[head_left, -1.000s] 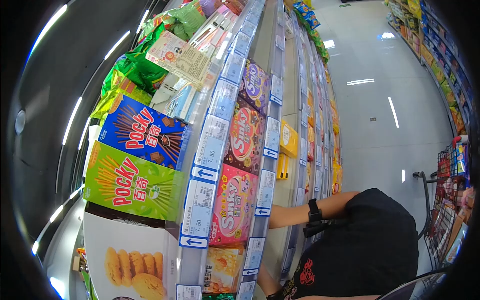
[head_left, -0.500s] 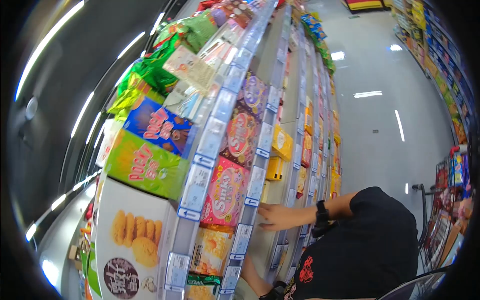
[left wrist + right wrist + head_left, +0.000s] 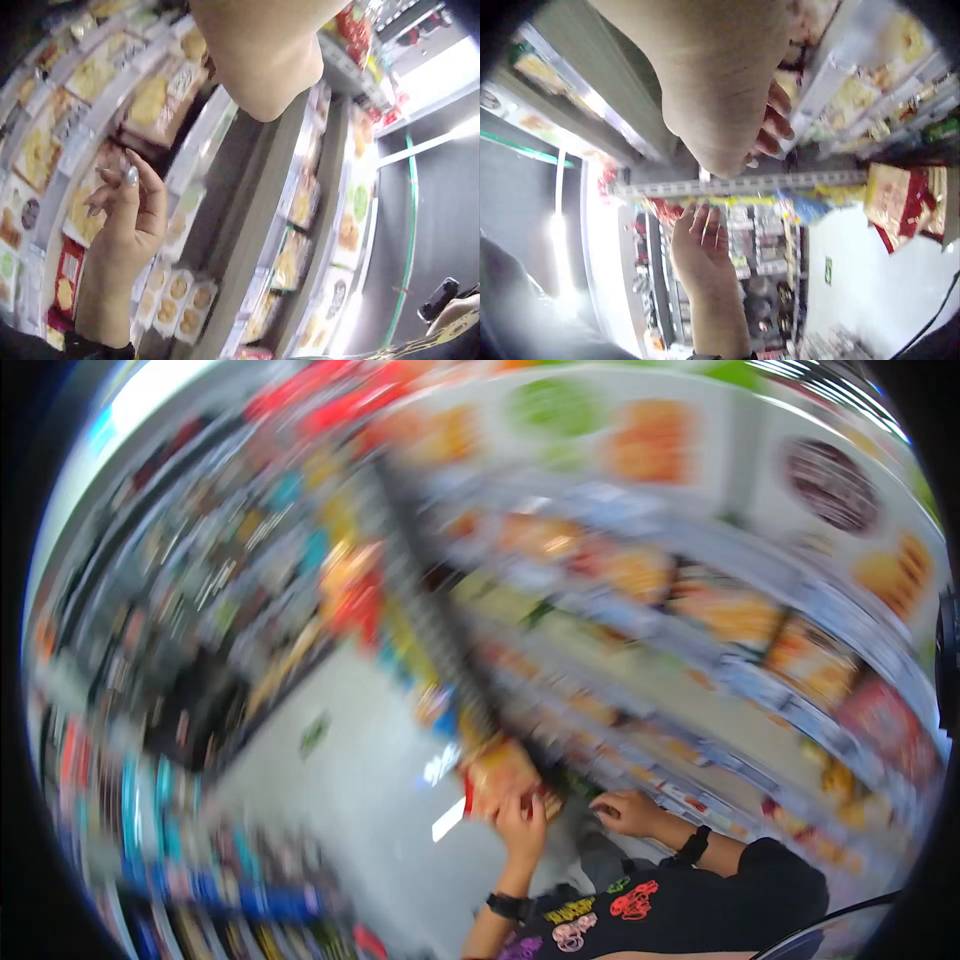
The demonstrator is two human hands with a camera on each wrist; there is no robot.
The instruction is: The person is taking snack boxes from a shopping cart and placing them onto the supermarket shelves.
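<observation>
In the head view my left hand [image 3: 520,828] is up before my body, overlapping a beige-and-red snack bag [image 3: 497,775]. The right wrist view shows this hand [image 3: 705,255] well apart from the bag [image 3: 896,202], fingers loosely bent around nothing. My right hand [image 3: 628,813] hovers beside the lower shelves, a short way right of the left one. Seen from the left wrist, the right hand [image 3: 133,202] has loosely curled fingers, thumb near the index finger, in front of packaged biscuits [image 3: 86,206].
Tiered shelves [image 3: 650,625] of biscuits, edged with price labels, run along my right. White cookie boxes [image 3: 850,495] line the top. Pale floor [image 3: 350,760] lies to the left, with another stocked shelf [image 3: 230,900] beyond. The head view is blurred.
The head view has swung from the Pocky boxes and cart to the biscuit shelves and shelf end. Both hands, earlier reaching in at the lower shelves, are now out in front of my body.
</observation>
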